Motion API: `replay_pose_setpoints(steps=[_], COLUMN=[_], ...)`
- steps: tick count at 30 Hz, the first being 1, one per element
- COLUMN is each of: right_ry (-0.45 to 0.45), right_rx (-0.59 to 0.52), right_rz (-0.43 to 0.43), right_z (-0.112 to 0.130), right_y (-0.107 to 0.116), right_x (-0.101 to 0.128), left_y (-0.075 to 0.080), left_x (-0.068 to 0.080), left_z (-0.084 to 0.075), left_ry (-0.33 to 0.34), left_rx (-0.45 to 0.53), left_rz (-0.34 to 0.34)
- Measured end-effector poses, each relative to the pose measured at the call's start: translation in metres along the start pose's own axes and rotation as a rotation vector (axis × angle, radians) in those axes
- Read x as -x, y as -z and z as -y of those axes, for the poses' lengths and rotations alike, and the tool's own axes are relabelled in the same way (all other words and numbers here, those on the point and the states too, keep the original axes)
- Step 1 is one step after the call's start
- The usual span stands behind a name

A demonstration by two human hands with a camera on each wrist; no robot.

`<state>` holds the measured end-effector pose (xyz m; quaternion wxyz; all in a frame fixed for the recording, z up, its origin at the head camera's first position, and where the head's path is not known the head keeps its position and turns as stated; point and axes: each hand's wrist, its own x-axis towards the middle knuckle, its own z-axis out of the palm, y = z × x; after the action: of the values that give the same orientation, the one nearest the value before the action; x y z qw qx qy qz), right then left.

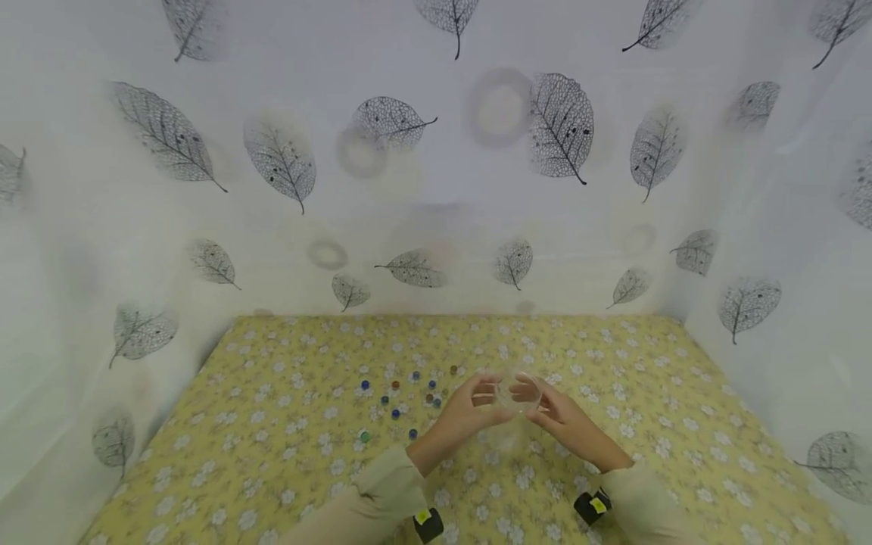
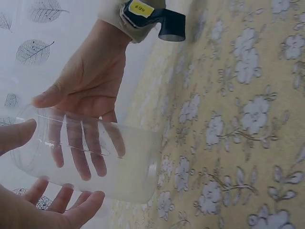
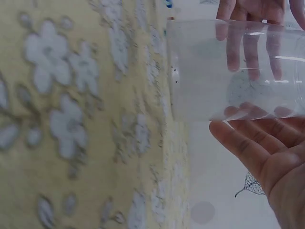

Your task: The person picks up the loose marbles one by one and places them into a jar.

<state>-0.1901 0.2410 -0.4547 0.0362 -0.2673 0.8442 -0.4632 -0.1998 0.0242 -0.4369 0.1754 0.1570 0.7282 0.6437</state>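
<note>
A clear plastic jar [image 1: 509, 437] stands upright between both hands, its open round mouth facing up. The left hand [image 1: 470, 409] holds it from the left, thumb near the rim and fingers spread along the side. From the right, the right hand [image 1: 564, 418] grips it the same way, its fingers [image 2: 76, 152] showing through the transparent wall in the left wrist view. Nothing shows inside the jar. Its base [image 3: 175, 71] is close to the yellow flowered cloth [image 3: 95, 143] in the right wrist view.
Several loose glass marbles lie on the cloth left of the hands, among them a blue marble [image 1: 365, 384], a green marble [image 1: 364, 437] and a brownish marble [image 1: 453, 369]. White sheets with a leaf print [image 1: 436, 227] enclose the back and both sides.
</note>
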Motion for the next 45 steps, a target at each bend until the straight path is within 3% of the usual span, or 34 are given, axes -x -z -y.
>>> replay_pose_setpoints(steps=[9, 14, 24, 38, 41, 45], right_ry=[0.051, 0.063, -0.013, -0.055, -0.060, -0.065], right_rx=[0.010, -0.069, -0.261, -0.221, -0.212, -0.210], right_rz=[0.031, 0.029, 0.009, -0.062, -0.059, -0.059], right_z=[-0.007, -0.008, -0.009, -0.016, -0.016, -0.016], right_y=[-0.013, -0.013, -0.011, -0.014, -0.014, -0.015], right_x=[0.000, 0.000, 0.003, 0.009, 0.009, 0.008], left_y=[0.005, 0.005, 0.005, 0.000, 0.004, 0.019], left_x=[0.011, 0.011, 0.012, 0.010, 0.009, 0.007], left_z=[0.010, 0.013, 0.012, 0.007, 0.010, 0.009], left_ry=[-0.002, -0.014, -0.032, -0.010, -0.007, 0.001], left_rx=[-0.022, -0.030, -0.025, 0.001, -0.042, -0.192], left_rz=[0.017, 0.019, 0.026, 0.037, 0.068, 0.149])
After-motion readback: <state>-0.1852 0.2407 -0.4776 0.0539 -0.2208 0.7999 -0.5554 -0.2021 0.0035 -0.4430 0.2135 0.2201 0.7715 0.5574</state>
